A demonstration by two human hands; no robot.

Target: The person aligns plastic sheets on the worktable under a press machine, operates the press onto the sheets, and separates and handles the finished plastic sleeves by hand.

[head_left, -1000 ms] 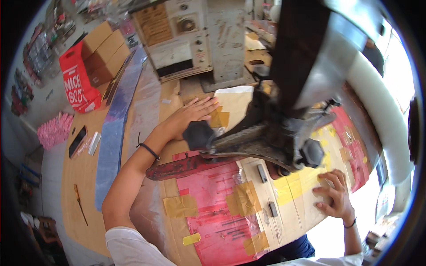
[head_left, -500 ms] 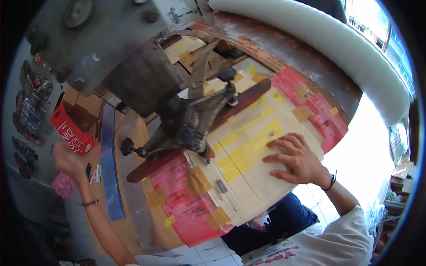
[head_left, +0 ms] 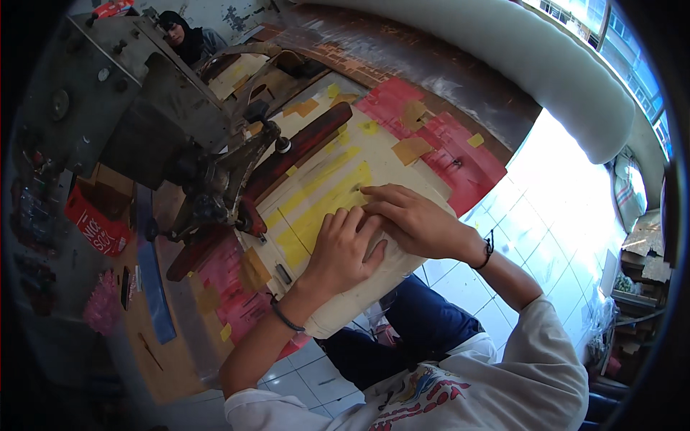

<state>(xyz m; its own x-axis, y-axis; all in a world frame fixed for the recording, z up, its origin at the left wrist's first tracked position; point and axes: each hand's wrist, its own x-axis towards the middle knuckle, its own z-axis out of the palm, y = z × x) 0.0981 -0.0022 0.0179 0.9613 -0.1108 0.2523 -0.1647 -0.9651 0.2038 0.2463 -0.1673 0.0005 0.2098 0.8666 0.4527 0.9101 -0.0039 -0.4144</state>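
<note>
Beneath and around both hands, wooden worktable [head_left: 172, 359], partly covered. Ahead and left of the hands, big grey machine [head_left: 111, 86] with dark arms; farther off, beyond the right hand, long white roll [head_left: 546, 57]. Directly under the hands, cream board [head_left: 343, 310], its near edge overhanging the wearer's lap.

Red sheet [head_left: 467, 161] ahead and right of the right hand; another, pinker sheet [head_left: 223, 276] left of the left wrist. Dark red bar [head_left: 305, 147] ahead of the left hand, slanting along the board; contact not clear.

Left hand [head_left: 345, 251]: fingers bent and slightly apart, tips at the right hand's fingers. Right hand [head_left: 420, 223]: palm down, fingers fairly close, stretched forward over the board. Whether anything is pinched between them, cannot tell.

Just ahead of the fingers, yellow tape [head_left: 291, 248] in strips; grey block [head_left: 282, 274] left of the left hand; small dark mark [head_left: 357, 188] at the right fingertips.

Stage, as judged: tape already down, board laid out beside the bar; what remains to be done does not show.

Against half a second ago: left hand was far out by the red bag [head_left: 97, 223], blurred; now it meets the right, whose fingers were then more spread. Machine sits farther left in view.
</note>
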